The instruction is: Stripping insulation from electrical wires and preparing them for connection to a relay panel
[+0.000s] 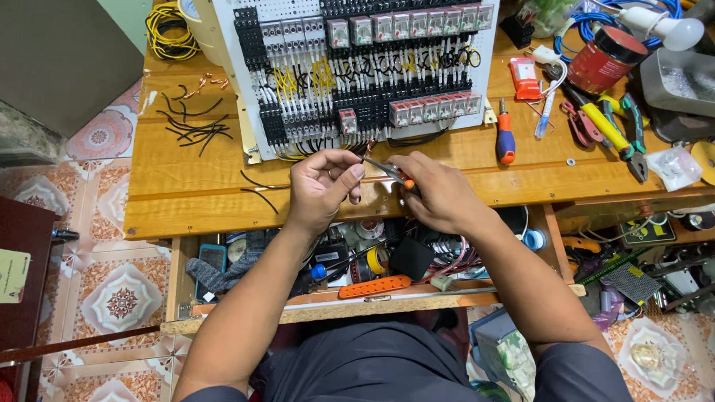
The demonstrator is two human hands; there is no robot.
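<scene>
The left hand [320, 185] pinches a short black wire [356, 195] upright between thumb and fingers, presenting its end to the small orange-handled pliers [396, 175] clenched in the right hand [439, 193]. Both hover over the near edge of the wooden bench [175, 195]. Beyond stands 1 white wiring panel [354, 66] with relay rows; 1 orange screwdriver [505, 139] lies beside it.

Counter [192, 179]: varnished wood, glossy. Panel [221, 30]: matt white perforated sheet. Cutter [392, 173]: bare metal blades, orange plastic grip. Floor [120, 296]: glazed patterned tile.
</scene>
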